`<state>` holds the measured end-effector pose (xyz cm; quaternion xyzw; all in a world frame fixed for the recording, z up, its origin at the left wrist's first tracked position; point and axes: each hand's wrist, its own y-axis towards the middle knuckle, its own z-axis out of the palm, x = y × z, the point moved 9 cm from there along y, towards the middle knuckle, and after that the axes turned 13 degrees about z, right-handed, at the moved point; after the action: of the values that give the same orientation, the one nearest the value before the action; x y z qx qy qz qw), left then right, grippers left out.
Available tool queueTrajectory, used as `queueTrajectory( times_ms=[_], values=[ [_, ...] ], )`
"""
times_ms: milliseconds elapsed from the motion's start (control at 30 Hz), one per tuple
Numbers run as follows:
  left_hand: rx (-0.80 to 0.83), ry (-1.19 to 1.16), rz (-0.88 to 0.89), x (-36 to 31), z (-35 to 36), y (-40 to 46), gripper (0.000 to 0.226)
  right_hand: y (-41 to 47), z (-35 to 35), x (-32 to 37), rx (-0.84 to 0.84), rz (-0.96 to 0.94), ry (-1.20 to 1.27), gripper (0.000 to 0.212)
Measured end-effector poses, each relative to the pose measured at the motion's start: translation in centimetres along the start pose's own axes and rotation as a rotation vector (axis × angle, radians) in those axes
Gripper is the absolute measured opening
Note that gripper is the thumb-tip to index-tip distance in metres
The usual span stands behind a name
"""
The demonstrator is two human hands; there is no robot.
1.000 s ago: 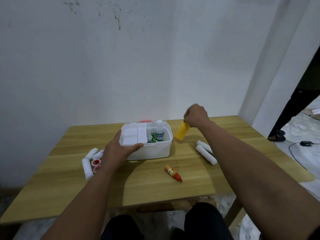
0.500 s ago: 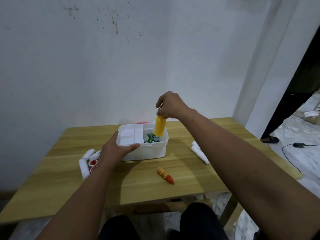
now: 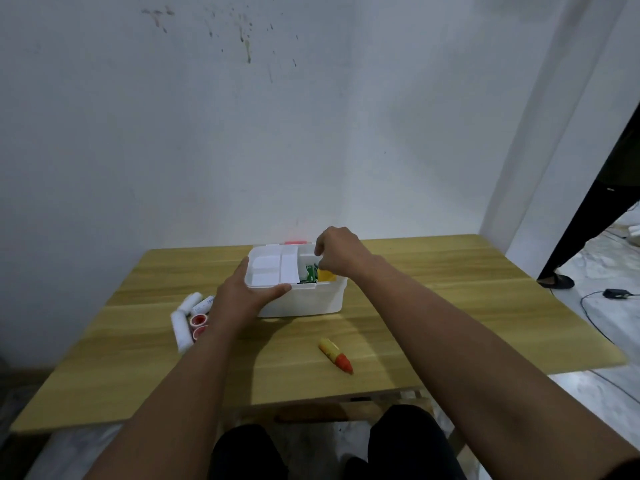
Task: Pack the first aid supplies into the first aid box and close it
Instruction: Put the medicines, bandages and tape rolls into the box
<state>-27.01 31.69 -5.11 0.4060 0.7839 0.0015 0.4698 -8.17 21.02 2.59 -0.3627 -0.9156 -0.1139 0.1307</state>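
Note:
The white first aid box [image 3: 301,303] stands open at the table's middle, with a white insert tray [image 3: 273,270] in its left half. My left hand [image 3: 242,296] grips the box's front left corner. My right hand [image 3: 337,254] hovers over the right compartment, fingers closed on the top of a yellow bottle [image 3: 325,275] that sits low inside, beside a green packet [image 3: 310,273]. White gauze rolls [image 3: 181,332] and red tape rolls [image 3: 199,320] lie left of the box. A yellow tube with a red cap [image 3: 334,355] lies in front of it.
The wooden table [image 3: 450,306] stands against a white wall. Something red [image 3: 295,242] shows just behind the box. A person's leg [image 3: 588,230] is at the right edge, and a cable with an adapter [image 3: 616,293] lies on the floor.
My right hand carried the yellow bottle from the table's right side over the box and lowered it into the right compartment. The left hand stayed on the box.

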Motion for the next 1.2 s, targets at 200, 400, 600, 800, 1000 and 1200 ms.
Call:
queueTrajectory(
  times_ms=[200,400,600,800,1000,1200],
  values=[
    [0.039,0.015,-0.06,0.9,-0.1,0.0,0.133,-1.6,-2.6,0.1,-0.098,-0.028,0.015,0.024],
    [0.06,0.009,-0.022,-0.5,-0.3,0.4,0.1,-4.8,-2.9,0.0,-0.019,-0.004,0.029,0.007],
    [0.074,0.054,-0.028,-0.9,-0.4,0.3,0.093,-10.5,3.1,-1.3,0.503,0.161,0.0,0.05],
    [0.087,0.071,-0.072,0.1,-0.4,0.2,0.125,-12.8,7.6,-1.4,0.584,0.183,-0.092,0.044],
    [0.064,0.049,-0.039,-0.5,-0.5,0.1,0.107,-11.8,5.7,-1.3,0.537,0.16,-0.075,0.022],
    [0.052,0.003,-0.02,-0.6,-0.4,-0.1,0.101,-8.3,-2.2,0.7,0.474,0.135,0.088,0.029]
  ],
)
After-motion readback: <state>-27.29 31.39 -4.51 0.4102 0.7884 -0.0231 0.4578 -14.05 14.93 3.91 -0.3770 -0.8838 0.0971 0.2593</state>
